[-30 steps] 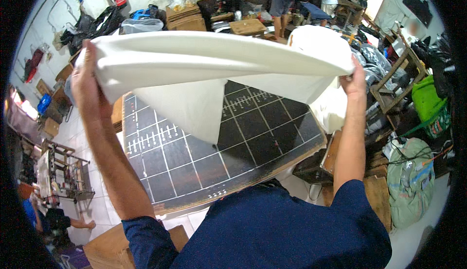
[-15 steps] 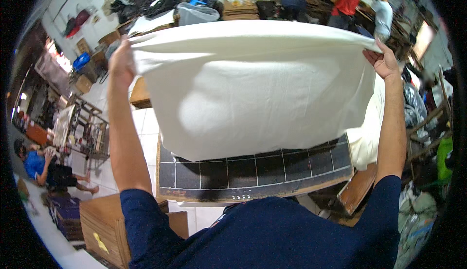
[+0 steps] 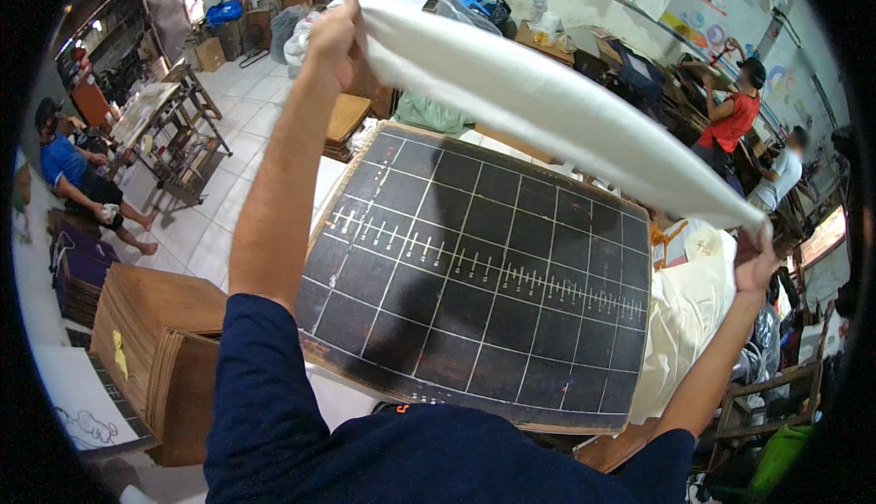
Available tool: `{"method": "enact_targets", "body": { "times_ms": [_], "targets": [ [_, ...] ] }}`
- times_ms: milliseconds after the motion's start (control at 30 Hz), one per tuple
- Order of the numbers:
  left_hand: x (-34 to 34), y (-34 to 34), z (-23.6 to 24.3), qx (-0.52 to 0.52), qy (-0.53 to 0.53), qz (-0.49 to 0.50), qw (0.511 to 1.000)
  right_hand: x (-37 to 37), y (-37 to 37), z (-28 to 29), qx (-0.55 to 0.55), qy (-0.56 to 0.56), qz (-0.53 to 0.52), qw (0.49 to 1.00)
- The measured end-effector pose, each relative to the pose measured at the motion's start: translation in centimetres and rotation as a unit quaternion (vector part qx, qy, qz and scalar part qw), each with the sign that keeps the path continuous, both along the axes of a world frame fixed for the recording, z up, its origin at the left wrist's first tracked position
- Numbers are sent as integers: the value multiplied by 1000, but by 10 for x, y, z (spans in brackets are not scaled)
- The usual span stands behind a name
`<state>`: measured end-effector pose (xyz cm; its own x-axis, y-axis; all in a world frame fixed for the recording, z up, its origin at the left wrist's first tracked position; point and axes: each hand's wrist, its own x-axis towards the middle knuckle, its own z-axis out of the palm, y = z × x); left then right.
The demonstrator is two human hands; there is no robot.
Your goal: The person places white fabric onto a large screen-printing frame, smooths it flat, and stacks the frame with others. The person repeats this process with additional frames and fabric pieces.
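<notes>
A white cloth (image 3: 547, 107) is stretched in the air between my two hands, slanting down from upper left to right. My left hand (image 3: 335, 43) is raised and closed on one corner. Lower at the right, my right hand (image 3: 756, 262) grips the opposite end, its fingers partly blurred. Beneath the cloth lies a black board (image 3: 538, 322) marked with a white grid and a ruler-like scale; its edges are brown and worn. The cloth hangs clear of the board's near part and hides what is behind it.
Cream fabric (image 3: 689, 312) is heaped beside the board's right edge. Brown boards (image 3: 164, 322) stand stacked at left. A person in blue (image 3: 68, 166) sits far left; a person in red (image 3: 733, 121) and one in white (image 3: 783, 176) stand far right. A wheeled metal stand (image 3: 173, 139) is on the tiles.
The cloth has lifted and swung up off the board, baring its grid. My left hand has risen and my right hand has dropped. The whole view has turned.
</notes>
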<state>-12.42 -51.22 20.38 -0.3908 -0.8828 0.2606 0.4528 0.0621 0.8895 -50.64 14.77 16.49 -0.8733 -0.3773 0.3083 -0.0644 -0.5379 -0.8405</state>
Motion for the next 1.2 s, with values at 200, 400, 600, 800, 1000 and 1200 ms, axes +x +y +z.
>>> {"method": "enact_targets", "body": {
  "times_ms": [200, 400, 600, 800, 1000, 1200],
  "targets": [
    [-13, -11, -167, 78, -216, 66, 971, 14, -28, -149, 132, -201, 43, 970],
    [46, 7, -308, 86, -282, 2, 956, 58, 2, -220, 213, -296, -5, 931],
    [51, 31, -318, -106, -405, 166, 893, 41, -10, -230, 344, -263, -51, 900],
    [61, 61, -306, -216, -506, 238, 801, 15, -3, -249, 567, 35, -192, 800],
    [99, 99, -291, -249, -606, 146, 741, 57, 42, -234, 582, -74, -166, 792],
    [135, 134, -277, -235, -622, 120, 737, 102, 67, -217, 591, -95, -150, 787]
  ]
}}
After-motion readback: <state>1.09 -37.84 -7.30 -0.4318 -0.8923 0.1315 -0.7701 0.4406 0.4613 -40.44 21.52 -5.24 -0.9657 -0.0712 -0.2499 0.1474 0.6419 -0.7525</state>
